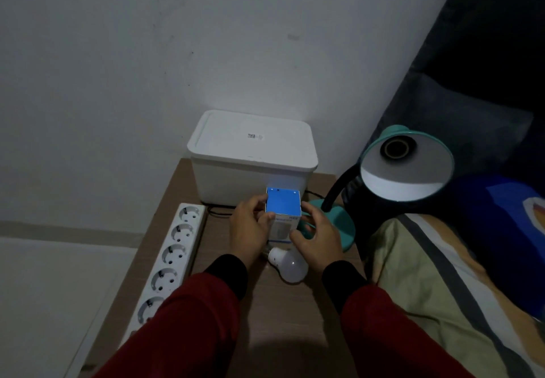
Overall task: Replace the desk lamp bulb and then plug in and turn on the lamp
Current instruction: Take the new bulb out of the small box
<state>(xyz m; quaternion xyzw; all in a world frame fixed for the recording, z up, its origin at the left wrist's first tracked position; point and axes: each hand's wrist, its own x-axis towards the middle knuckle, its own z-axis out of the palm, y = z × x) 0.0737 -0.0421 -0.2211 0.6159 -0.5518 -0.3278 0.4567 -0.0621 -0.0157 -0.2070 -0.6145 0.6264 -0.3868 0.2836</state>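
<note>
A small bulb box (283,207) with a blue top flap stands upright on the brown table (283,312). My left hand (250,227) grips its left side and my right hand (317,240) holds its right side. A bare white bulb (290,264) lies on the table just in front of the box, between my wrists. The teal desk lamp (405,162) stands at the right on its round base (343,227), its shade tilted toward me, and the socket (396,147) inside holds no bulb.
A white power strip (169,256) with several sockets lies along the table's left edge. A white lidded container (250,153) stands at the back against the wall, a black cord running before it. A bed with patterned bedding (442,274) borders the right side.
</note>
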